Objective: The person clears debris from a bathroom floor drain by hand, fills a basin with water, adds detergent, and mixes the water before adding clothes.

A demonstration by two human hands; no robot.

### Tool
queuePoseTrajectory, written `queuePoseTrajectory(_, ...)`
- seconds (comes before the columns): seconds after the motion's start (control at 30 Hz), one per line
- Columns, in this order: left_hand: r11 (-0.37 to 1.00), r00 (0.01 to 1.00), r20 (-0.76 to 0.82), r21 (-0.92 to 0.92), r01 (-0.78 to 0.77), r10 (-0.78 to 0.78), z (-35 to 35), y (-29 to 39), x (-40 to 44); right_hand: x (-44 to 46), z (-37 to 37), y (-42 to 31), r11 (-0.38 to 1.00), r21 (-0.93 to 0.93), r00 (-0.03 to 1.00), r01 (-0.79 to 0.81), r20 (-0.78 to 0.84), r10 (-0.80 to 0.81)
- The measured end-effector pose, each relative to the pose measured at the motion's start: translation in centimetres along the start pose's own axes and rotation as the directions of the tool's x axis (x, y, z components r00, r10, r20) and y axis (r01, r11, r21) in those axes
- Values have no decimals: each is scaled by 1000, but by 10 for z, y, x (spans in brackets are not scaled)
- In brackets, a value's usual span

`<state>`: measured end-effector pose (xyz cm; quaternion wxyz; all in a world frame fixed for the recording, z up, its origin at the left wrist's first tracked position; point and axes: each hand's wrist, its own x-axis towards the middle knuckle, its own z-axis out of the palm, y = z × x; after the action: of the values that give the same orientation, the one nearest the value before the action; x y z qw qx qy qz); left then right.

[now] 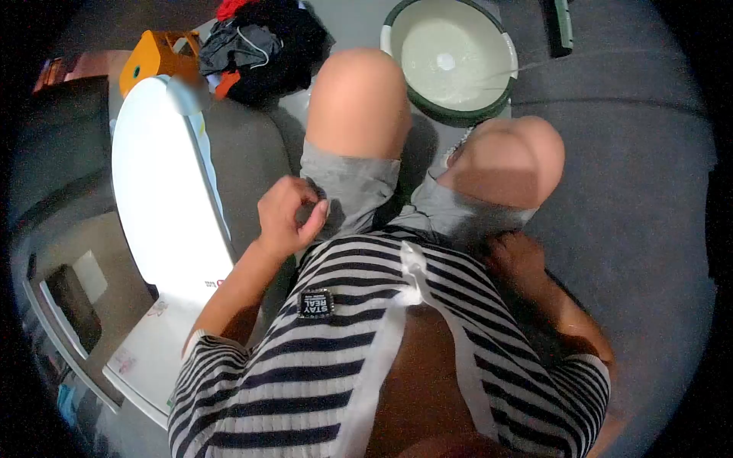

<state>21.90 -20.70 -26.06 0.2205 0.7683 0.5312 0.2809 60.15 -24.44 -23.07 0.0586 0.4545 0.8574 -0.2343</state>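
My left hand (287,216) hovers at or rests against the outer side of my left thigh, by the grey shorts (347,179). Its fingers are loosely curled, with the thumb standing apart and no object visible between them. On the other side, my right hand (519,256) lies in shadow beside my right hip, close to the hem of the shorts. Those fingers look bent, but their tips are too dark to make out. Above my lap is a black-and-white striped top (305,359) with a small black patch (316,303) on it.
Beyond my knees stands a pale round basin (450,61) with a dark green rim. Dark clothes (267,53) with red parts lie in a heap beside an orange plastic item (153,57). A glossy white panel (164,191) stands to my left. Grey floor (626,191) extends right.
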Motion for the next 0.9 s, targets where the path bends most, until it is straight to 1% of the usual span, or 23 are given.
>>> queuePoseTrajectory(0.03,999,997,71,33,-35,33,-3,0,-6,-7,16,7,1000,7,1000,11,2,-11)
queuePoseTrajectory(0.07,998,992,117,48,-50,45,-4,-2,-12,-15,35,17,995,94,999,30,-44,-26)
queuePoseTrajectory(0.13,996,989,143,81,-30,18,-5,1,-18,-14,40,21,981,187,995,62,-86,-46)
queuePoseTrajectory(0.2,994,975,221,104,-39,15,-4,-3,-25,-4,33,17,948,312,986,-66,-122,109)
queuePoseTrajectory(0.23,994,976,218,105,-37,13,-5,-3,-29,-5,39,20,948,311,987,-63,-122,106)
queuePoseTrajectory(0.3,987,973,231,152,-61,25,-6,0,-24,-3,51,27,953,292,984,80,-179,-28)
queuePoseTrajectory(0.33,989,979,198,132,-71,44,-8,6,-23,-5,53,27,954,289,983,79,-182,-26)
queuePoseTrajectory(0.37,989,979,199,130,-74,47,-8,2,-29,-2,48,18,897,380,970,-225,177,169)
queuePoseTrajectory(0.4,993,936,352,99,-60,21,-10,-8,-40,-2,45,11,775,354,798,-523,522,300)
queuePoseTrajectory(0.43,997,867,499,72,-41,0,-13,-14,-50,-10,48,10,773,355,798,-525,522,302)
queuePoseTrajectory(0.5,974,829,514,153,165,-221,-24,-2,-67,-40,66,14,734,624,960,-268,236,150)
queuePoseTrajectory(0.53,938,779,523,170,302,-346,-21,-6,-75,-44,76,22,738,624,963,-256,228,142)
queuePoseTrajectory(0.57,879,717,516,192,436,-469,-21,-10,-77,-41,88,35,585,695,904,-418,383,191)
queuePoseTrajectory(0.6,847,687,509,196,494,-518,-24,-6,-66,-28,91,43,422,714,823,-559,540,178)
queuePoseTrajectory(0.63,823,627,537,301,483,-564,-24,-3,-53,-14,87,53,158,792,798,-590,542,264)
queuePoseTrajectory(0.67,827,539,645,294,480,-542,-28,-5,-34,-10,89,75,24,842,808,-540,510,296)
queuePoseTrajectory(0.7,876,483,741,309,371,-466,-30,-13,-19,-13,101,104,-109,877,816,-468,477,328)
queuePoseTrajectory(0.73,906,481,785,236,351,-391,-34,-14,-6,-14,108,131,-231,895,822,-381,443,359)
queuePoseTrajectory(0.77,887,449,818,152,437,-361,-42,-14,14,7,87,164,76,897,812,-436,355,464)
queuePoseTrajectory(0.8,936,457,841,148,318,-289,-52,-15,39,22,57,175,-3,962,824,-272,234,516)
queuePoseTrajectory(0.83,944,531,801,123,305,-276,-67,-7,66,31,53,216,183,968,776,-174,21,630)
queuePoseTrajectory(0.87,956,627,729,141,255,-275,-72,-11,83,52,13,206,225,966,684,-132,-76,726)
queuePoseTrajectory(0.9,961,782,572,40,274,-247,-81,-21,93,54,4,261,506,839,737,-200,-212,642)
